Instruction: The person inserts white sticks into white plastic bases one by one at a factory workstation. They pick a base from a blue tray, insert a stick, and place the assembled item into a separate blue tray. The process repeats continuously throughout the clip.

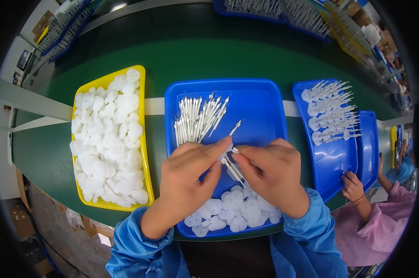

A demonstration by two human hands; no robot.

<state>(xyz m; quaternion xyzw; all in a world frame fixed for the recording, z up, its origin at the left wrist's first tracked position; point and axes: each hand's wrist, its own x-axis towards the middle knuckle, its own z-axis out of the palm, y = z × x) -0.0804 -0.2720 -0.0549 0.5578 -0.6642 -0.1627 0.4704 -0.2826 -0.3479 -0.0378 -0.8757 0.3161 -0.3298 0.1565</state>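
Observation:
Above the middle blue tray, my two hands meet fingertip to fingertip. My left hand is closed in a pinch on a small white plastic disc, partly hidden by the fingers. My right hand pinches a thin white stick at that disc. Several more white sticks slant down from the disc between my hands; one points up beyond my fingertips. A bundle of white sticks with metallic tips lies at the tray's far left. Loose white discs are heaped at its near end.
A yellow tray piled with white discs stands on the left. To the right, a blue tray holds rows of discs fitted with sticks. A co-worker's hand touches that tray. More filled trays line the green table's far side.

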